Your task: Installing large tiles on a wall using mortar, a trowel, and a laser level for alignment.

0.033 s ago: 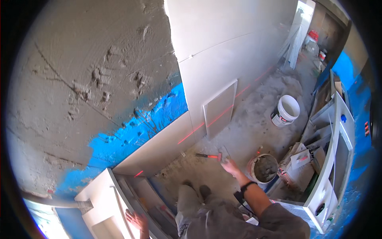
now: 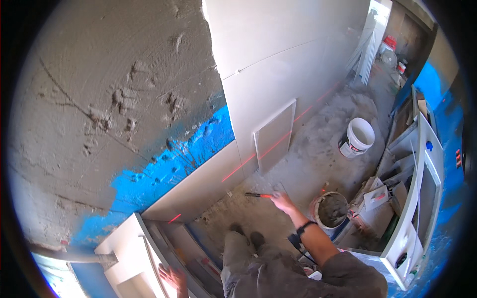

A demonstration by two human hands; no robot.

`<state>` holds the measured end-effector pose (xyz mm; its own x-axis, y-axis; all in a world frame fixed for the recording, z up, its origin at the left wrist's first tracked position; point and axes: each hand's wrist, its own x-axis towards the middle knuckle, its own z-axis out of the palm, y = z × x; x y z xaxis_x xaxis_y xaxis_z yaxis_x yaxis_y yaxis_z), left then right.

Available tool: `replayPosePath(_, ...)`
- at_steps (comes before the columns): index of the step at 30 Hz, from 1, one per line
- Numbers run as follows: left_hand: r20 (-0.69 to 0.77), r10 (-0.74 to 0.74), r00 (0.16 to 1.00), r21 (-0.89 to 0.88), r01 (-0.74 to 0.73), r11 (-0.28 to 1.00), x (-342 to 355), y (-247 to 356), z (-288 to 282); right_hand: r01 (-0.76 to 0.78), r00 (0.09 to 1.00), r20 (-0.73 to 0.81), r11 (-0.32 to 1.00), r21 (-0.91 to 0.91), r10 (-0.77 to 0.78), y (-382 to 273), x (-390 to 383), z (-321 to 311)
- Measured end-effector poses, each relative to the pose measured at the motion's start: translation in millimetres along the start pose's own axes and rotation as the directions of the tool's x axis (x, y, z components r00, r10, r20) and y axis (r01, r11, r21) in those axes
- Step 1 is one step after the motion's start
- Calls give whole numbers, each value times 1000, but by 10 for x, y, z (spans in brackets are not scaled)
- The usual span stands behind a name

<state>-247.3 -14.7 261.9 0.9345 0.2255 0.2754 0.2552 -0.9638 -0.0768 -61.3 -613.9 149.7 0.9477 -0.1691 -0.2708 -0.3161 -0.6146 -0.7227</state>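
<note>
My right hand (image 2: pixel 282 202) is closed on one end of a slim red and black hammer-like tool (image 2: pixel 259 195). The tool lies nearly level above the floor, its dark end pointing left, while the gripped end is hidden by my fingers. At the lower left, my left hand (image 2: pixel 171 279) has its fingers stretched out beside the edge of a white board unit (image 2: pixel 130 250). Whether those fingertips touch the board I cannot tell. To the right of my right hand stands a bucket of grey mix (image 2: pixel 332 209).
A white bucket (image 2: pixel 358 136) stands farther back on the dusty floor. A loose panel (image 2: pixel 275 136) leans on the white wall (image 2: pixel 278 64). Along the right, a white frame (image 2: pixel 421 198) borders a clutter of offcuts and a trowel (image 2: pixel 377 197). Red laser lines cross the wall.
My right hand has shifted slightly left and up, and now covers the tool's right end, which showed before. My left hand has barely moved.
</note>
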Motion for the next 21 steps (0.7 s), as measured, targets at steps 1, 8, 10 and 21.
replayPosePath(1, 10, 46, 999, -77, -45, 996, 190, 198, 105, 9, 964, -266, 994, 112, 21, 167, 440, 85)
replayPosePath(8, 110, 157, 981, 181, -175, 968, 53, -132, 378, 88, 953, -158, 262, 961, 259, -1325, 2694, 243)
replayPosePath(10, 149, 97, 984, 133, -117, 984, 59, -172, 607, 101, 944, -184, 289, 952, 275, -1463, 2887, 160)
replayPosePath(21, 135, 46, 990, 8, -47, 999, -85, -322, 352, 231, 908, -378, 538, 811, 181, -2141, 2661, 608)
